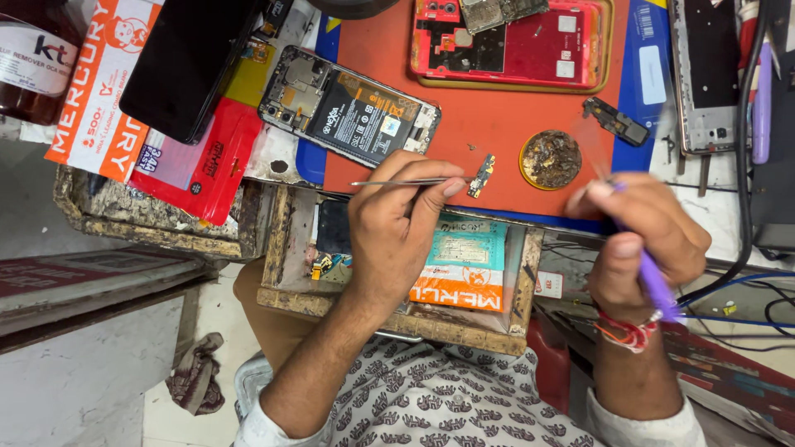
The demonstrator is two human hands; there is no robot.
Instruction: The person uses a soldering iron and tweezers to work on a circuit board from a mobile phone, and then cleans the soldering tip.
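Purple tool [657, 281] tip hidden behind right hand [642, 240]. Red phone frame [509, 41] cut off by top edge. Small circuit board [480, 176] parts too small to tell. Brown bottle [33, 58] cropped at left corner.

This is a phone repair workbench in a small workshop. An orange work mat [489, 124] at upper centre carries an opened phone [348, 108] with its battery bared, a red phone frame [513, 41] with exposed boards, and a solder-stained round tin [551, 159]. Below sits a worn wooden drawer [397, 273] of parts packets.
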